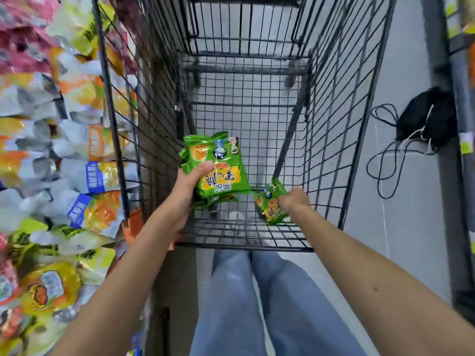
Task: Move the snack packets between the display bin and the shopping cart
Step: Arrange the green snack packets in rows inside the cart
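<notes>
Both my hands reach down into the black wire shopping cart [326, 104]. My left hand [191, 187] grips a stack of green snack packets [218, 165] with yellow print, thumb on top, near the cart's left wall. My right hand [294, 201] holds a single smaller-looking green packet [271, 204] low at the cart's near right corner, close to the wire floor. The display bin [64, 155] on the left is heaped with white, orange, yellow and pink snack packets.
The cart's wire wall stands between the bin and my hands. A black bag [426, 116] with loose cords lies on the grey floor at the right, beside a shelf post [462, 119]. My legs in blue jeans stand behind the cart.
</notes>
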`<move>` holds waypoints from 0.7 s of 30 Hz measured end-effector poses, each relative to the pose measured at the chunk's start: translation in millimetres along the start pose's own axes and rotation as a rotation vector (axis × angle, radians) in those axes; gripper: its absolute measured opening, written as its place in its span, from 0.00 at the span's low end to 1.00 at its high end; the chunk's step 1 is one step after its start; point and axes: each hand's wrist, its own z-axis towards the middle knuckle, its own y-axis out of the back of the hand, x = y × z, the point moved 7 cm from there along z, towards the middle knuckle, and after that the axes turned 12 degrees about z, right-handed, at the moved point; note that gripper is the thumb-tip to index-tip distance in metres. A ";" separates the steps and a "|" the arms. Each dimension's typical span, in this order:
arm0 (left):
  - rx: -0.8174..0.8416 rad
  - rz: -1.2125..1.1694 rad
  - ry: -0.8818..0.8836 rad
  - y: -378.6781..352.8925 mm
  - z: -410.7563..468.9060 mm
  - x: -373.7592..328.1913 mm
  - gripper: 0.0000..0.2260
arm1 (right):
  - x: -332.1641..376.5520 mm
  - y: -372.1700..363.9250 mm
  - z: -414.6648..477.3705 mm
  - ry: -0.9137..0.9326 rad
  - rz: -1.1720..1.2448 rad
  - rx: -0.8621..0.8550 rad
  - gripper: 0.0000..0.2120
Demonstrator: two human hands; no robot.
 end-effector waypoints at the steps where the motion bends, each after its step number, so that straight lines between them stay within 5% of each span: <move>1: 0.014 -0.008 0.008 -0.6 6.9 2.6 0.47 | -4.1 -1.7 8.4 -0.015 -0.008 -0.017 0.11; 7: 0.096 0.039 0.053 -8.0 40.0 16.1 0.58 | -2.6 -0.8 25.3 0.064 -0.331 -0.098 0.02; 11: 0.112 0.084 0.061 -13.3 53.3 22.7 0.43 | -4.7 -17.2 25.1 0.096 -0.624 -0.054 0.32; 13: 0.116 0.101 0.068 -15.3 55.9 25.6 0.39 | 4.8 -20.7 17.5 0.151 -0.676 -0.023 0.36; 15: 0.127 0.115 0.081 -16.8 57.7 30.4 0.49 | 22.9 -20.2 5.9 0.240 -0.487 0.018 0.24; 17: 0.137 0.129 0.094 -18.2 58.9 35.0 0.54 | 36.2 -17.8 -8.9 0.230 0.107 0.104 0.13; 19: 0.138 0.142 0.097 -19.8 59.9 39.3 0.51 | 45.7 -25.7 -30.2 0.164 0.593 0.266 0.14; 21: 0.157 0.160 0.082 -22.9 60.6 41.7 0.46 | 56.5 -32.8 -47.6 0.261 0.629 0.336 0.17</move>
